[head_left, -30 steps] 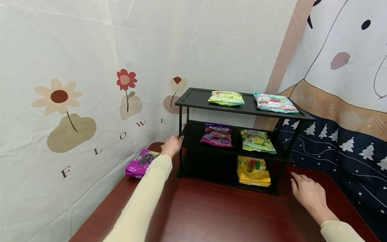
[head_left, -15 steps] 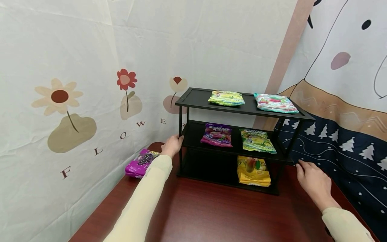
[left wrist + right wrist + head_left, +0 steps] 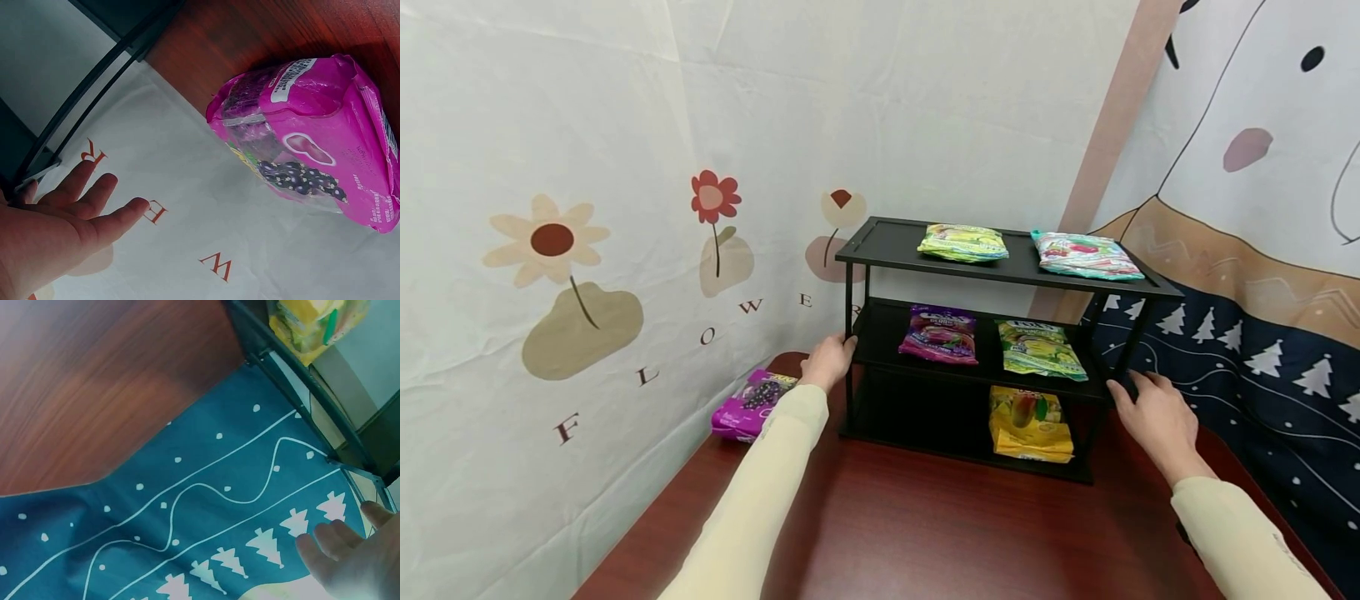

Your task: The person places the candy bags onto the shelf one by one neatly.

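Note:
A black three-tier shelf rack stands on the red-brown table. My left hand grips the left end of its middle tier; in the left wrist view the outer fingers stick out loosely. At the right end of the same tier, my right hand holds the rack by the front post, thumb in front. Bags of sweets lie on the tiers: a yellow-green bag and a teal-white bag on top, a purple bag and a green bag in the middle, a yellow bag below.
A magenta bag with dark berries lies on the table left of the rack, against the white wall cloth. A navy cloth with white trees hangs close on the right, behind my right hand.
My right hand has moved from the table beside the rack, up and then left, onto the middle tier's right end. The left hand and the bags have stayed in place.

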Available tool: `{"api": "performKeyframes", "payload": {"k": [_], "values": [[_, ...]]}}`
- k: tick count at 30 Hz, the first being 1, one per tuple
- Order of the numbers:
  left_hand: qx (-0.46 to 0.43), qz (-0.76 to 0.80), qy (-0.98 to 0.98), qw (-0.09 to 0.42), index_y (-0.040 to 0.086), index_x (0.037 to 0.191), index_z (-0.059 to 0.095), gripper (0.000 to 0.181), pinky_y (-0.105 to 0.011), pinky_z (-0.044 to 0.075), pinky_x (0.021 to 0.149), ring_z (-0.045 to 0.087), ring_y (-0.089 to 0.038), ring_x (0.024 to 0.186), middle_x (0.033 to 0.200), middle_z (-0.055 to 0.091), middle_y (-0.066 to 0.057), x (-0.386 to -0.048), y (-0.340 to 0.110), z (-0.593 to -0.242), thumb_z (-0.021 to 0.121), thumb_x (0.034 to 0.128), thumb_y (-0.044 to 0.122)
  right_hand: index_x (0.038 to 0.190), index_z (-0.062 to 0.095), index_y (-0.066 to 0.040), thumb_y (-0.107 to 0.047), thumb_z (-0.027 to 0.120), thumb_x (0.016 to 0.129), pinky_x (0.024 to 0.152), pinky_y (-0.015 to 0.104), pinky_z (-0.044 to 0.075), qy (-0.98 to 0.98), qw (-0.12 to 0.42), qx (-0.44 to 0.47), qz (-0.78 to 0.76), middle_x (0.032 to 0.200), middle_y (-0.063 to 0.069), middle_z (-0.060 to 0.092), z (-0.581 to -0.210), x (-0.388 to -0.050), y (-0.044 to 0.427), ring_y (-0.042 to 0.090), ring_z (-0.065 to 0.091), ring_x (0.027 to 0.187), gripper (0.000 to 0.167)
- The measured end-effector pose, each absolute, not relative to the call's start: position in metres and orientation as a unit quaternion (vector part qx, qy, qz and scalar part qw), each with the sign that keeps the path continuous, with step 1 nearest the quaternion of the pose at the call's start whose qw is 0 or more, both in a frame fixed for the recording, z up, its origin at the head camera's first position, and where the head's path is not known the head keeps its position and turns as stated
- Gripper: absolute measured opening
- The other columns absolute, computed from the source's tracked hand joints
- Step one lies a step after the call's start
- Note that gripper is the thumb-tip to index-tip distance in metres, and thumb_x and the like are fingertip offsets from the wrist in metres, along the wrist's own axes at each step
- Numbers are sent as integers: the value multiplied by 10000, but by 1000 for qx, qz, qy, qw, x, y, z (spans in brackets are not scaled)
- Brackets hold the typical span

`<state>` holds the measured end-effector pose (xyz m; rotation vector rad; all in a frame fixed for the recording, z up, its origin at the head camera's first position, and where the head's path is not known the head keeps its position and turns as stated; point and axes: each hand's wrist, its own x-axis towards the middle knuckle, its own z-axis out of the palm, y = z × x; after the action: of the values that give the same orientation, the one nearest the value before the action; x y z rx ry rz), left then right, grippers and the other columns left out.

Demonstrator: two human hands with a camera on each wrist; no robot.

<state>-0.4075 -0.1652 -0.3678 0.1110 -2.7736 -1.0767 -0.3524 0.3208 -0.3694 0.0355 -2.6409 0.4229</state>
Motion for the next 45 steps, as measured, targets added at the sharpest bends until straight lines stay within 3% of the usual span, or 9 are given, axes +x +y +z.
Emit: {"api": "performKeyframes", "payload": {"k": [8, 19, 25, 30, 34, 39, 42, 45], "values": [[28, -358, -929, 83, 178, 1499, 465, 494, -684, 252, 1050, 429, -412, 1343, 1458, 502, -160, -409, -161, -366, 349, 1077, 406, 1357, 474, 141, -498, 396, 1042, 870, 720, 381, -965, 190, -6, 183, 1358, 431, 392, -363, -357, 321, 603, 404, 1181, 717], [16, -347, -935, 73, 164, 1535, 400, 528, -673, 228, 1067, 391, -405, 1375, 1502, 455, -144, -413, -166, -367, 336, 1076, 420, 1359, 524, 78, -401, 380, 1066, 877, 666, 403, -953, 184, -40, 239, 1335, 384, 474, -365, -366, 319, 573, 472, 1132, 580], [-4, -318, -946, 65, 106, 1537, 380, 675, -668, 242, 1060, 393, -405, 1375, 1515, 435, -153, -415, -178, -366, 321, 1041, 561, 1138, 661, 34, -367, 412, 1062, 748, 607, 435, -948, 198, -55, 244, 1090, 329, 599, -365, -367, 312, 512, 546, 960, 478], [-11, -332, -942, 46, 140, 1552, 351, 943, -651, 245, 1085, 365, -425, 1386, 1531, 404, -167, -417, -192, -365, 188, 911, 812, 989, 671, -4, -379, 412, 1062, 690, 571, 428, -946, 200, -61, 249, 974, 289, 607, -367, -367, 311, 483, 556, 890, 461], [5, -336, -940, 53, 90, 1536, 369, 977, -620, 243, 1104, 366, -465, 1367, 1513, 405, -217, -413, -213, -369, 95, 918, 795, 820, 621, -44, -366, 417, 1062, 655, 524, 415, -945, 203, -61, 248, 800, 202, 568, -369, -367, 310, 442, 555, 838, 452], [28, -262, -961, 81, -4, 1463, 452, 692, -626, 338, 1042, 450, -499, 1280, 1430, 475, -279, -406, -251, -392, 281, 1050, 525, 778, 604, -57, -361, 427, 1061, 644, 509, 409, -944, 209, -63, 248, 747, 169, 543, -371, -368, 310, 429, 554, 813, 451], [63, -220, -971, 71, -51, 1351, 546, 586, -673, 369, 966, 496, -525, 1204, 1339, 526, -326, -401, -274, -411, 416, 1030, 422, 752, 589, -63, -365, 427, 1061, 631, 490, 398, -943, 211, -66, 248, 718, 154, 526, -372, -369, 310, 413, 547, 789, 461], [111, -204, -972, 40, -120, 1285, 535, 644, -716, 335, 951, 479, -563, 1183, 1300, 507, -384, -394, -295, -427, 478, 994, 451, 706, 553, -85, -370, 422, 1061, 623, 466, 383, -944, 209, -68, 247, 685, 127, 497, -371, -370, 309, 393, 537, 773, 474]]}}
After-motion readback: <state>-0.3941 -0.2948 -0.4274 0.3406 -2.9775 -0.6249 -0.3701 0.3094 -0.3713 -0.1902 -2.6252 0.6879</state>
